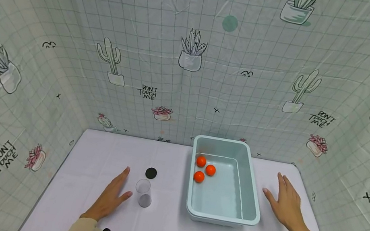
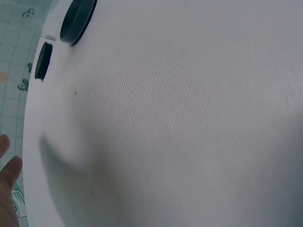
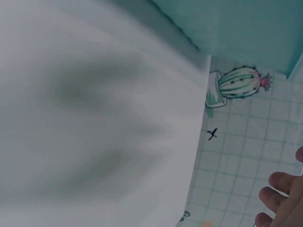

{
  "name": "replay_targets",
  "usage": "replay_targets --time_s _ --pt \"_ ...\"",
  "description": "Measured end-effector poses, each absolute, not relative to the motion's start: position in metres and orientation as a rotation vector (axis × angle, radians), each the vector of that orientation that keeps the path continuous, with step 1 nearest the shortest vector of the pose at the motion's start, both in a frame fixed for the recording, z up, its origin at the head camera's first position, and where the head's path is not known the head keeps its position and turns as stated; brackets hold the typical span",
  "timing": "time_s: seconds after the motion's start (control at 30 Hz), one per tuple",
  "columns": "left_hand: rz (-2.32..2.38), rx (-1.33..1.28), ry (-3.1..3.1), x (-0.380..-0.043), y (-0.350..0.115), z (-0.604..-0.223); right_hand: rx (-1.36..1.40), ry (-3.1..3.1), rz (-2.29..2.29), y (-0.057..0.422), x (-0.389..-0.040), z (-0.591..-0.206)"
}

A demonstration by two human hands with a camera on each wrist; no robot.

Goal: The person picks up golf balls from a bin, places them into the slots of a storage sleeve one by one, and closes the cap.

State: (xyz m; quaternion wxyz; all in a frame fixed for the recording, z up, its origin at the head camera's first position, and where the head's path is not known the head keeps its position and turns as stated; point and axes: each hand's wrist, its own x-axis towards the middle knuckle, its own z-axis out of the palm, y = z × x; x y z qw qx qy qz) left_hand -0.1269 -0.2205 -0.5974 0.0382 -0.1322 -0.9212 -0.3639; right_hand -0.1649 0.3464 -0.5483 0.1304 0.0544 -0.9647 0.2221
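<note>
My left hand point(image 1: 109, 197) is held with fingers straight and thumb spread, just left of a clear plastic cup point(image 1: 142, 191). Behind the cup lies a black round lid point(image 1: 151, 173). Two dark round shapes appear at the upper left of the left wrist view, above the hand's fingertips point(image 2: 10, 171). My right hand point(image 1: 285, 204), fingers extended and grasping nothing, is to the right of a pale blue plastic bin point(image 1: 253, 196). Inside the bin, three orange balls point(image 1: 210, 170) sit toward its left side. Fingers point(image 3: 282, 182) of the right hand show at the lower right of its wrist view.
A white-covered table point(image 1: 162, 230) lies under everything. Patterned curtain walls point(image 1: 189, 91) with cactus drawings stand behind it and on both sides. The bin is near the table's back edge, between the cup and my right hand.
</note>
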Motion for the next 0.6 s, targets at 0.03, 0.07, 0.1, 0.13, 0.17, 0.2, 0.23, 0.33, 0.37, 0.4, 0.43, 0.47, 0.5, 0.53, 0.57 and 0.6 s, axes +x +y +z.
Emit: replay_targets --time_s 0.03,0.07,0.1,0.13,0.17,0.2,0.23,0.33,0.37,0.4,0.43,0.47,0.5,0.53,0.57,0.6 --pt "-1.151 -0.39 -2.823 -0.126 -0.219 -0.596 0.169 -2.794 0.651 0.344 -0.165 -0.546" --pt "-1.185 -0.375 -2.815 -0.125 -0.217 -0.595 0.179 -2.785 0.656 0.342 -0.166 -0.543" --pt "-1.217 -0.36 -2.808 -0.124 -0.215 -0.594 0.189 -2.776 0.661 0.34 -0.166 -0.541" --pt "-1.246 -0.349 -2.799 -0.124 -0.213 -0.594 0.199 -2.769 0.665 0.338 -0.166 -0.538" --pt "-1.288 -0.342 -2.785 -0.123 -0.211 -0.593 0.209 -2.762 0.668 0.336 -0.167 -0.535" --pt "-1.329 -0.332 -2.771 -0.122 -0.21 -0.592 0.218 -2.756 0.671 0.334 -0.167 -0.533" --pt "-1.365 -0.328 -2.753 -0.122 -0.208 -0.592 0.224 -2.752 0.674 0.331 -0.167 -0.53" --pt "-1.462 -0.358 -2.689 -0.121 -0.203 -0.593 0.252 -2.738 0.693 0.323 -0.167 -0.522" --pt "-1.503 -0.366 -2.662 -0.121 -0.201 -0.593 0.261 -2.735 0.707 0.321 -0.167 -0.519" --pt "-1.526 -0.371 -2.645 -0.12 -0.199 -0.589 0.273 -2.731 0.715 0.318 -0.167 -0.516" --pt "-1.553 -0.381 -2.624 -0.119 -0.196 -0.584 0.283 -2.729 0.722 0.315 -0.167 -0.514" --pt "-1.583 -0.386 -2.607 -0.117 -0.194 -0.579 0.293 -2.727 0.729 0.312 -0.168 -0.511" --pt "-1.619 -0.379 -2.593 -0.115 -0.191 -0.574 0.302 -2.726 0.741 0.309 -0.168 -0.509" --pt "-1.654 -0.382 -2.573 -0.114 -0.189 -0.57 0.311 -2.728 0.749 0.306 -0.168 -0.507" --pt "-1.68 -0.37 -2.57 -0.113 -0.187 -0.565 0.319 -2.732 0.763 0.303 -0.168 -0.505" --pt "-1.705 -0.356 -2.567 -0.111 -0.185 -0.561 0.327 -2.737 0.774 0.301 -0.169 -0.504"
